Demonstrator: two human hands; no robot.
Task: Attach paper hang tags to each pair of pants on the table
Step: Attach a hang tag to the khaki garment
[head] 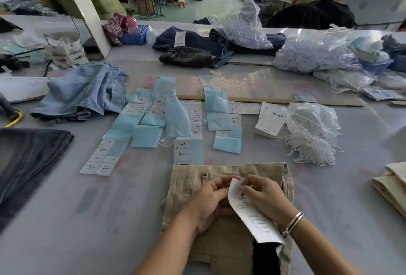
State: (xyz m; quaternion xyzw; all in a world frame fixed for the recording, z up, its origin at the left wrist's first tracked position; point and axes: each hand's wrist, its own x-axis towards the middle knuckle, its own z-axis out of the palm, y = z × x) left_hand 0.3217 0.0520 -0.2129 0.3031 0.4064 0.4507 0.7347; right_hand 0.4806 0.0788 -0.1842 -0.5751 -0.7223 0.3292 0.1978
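1. Your left hand (208,200) rests on the khaki pants (219,241) lying folded at the table's near edge, its fingers curled in at the waistband; whether they pinch anything there is hard to tell.
2. Your right hand (263,195) pinches the top of a white hang tag (252,219), which slants down across the pants toward you. A bracelet (293,224) circles that wrist.
3. Just beyond the waistband lie rows of white printed labels and pale blue sheets (167,120) on the grey table (66,219).
4. To their right sit a stack of hang tags (270,120) and a bag of white strings (312,138).
5. Farther off: light blue jeans (83,94) left, dark jeans (189,55) centre.
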